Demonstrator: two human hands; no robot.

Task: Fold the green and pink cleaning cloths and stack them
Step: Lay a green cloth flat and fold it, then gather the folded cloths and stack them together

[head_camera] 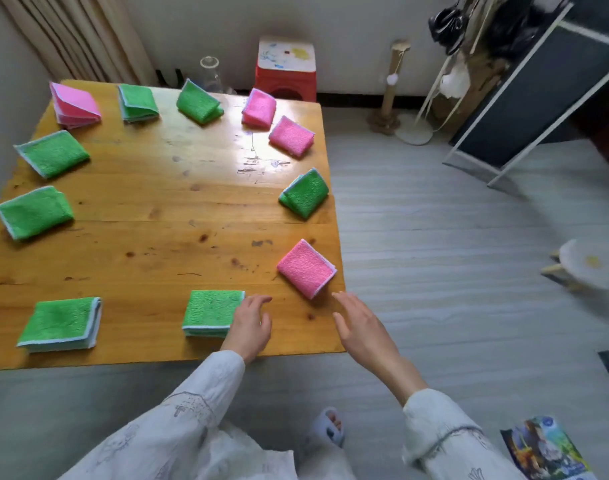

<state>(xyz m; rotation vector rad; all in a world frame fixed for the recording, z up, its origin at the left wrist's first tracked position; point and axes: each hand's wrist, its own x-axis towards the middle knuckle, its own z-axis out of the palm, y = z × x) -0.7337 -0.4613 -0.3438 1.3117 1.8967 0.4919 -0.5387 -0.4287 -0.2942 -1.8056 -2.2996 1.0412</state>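
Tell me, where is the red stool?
In the head view, the red stool stands on the floor by the far wall, just beyond the wooden table, behind the far pink cloth and beside a clear glass jar.

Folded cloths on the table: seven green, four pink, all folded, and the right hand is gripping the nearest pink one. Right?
Not quite. In the head view the right hand is open and hovers just short of the nearest pink cloth, gripping nothing. The rest stands: seven green, four pink, all folded.

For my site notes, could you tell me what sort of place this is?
Probably a room in a home: a wooden table by a curtain, a red plastic stool and a cat scratching post.
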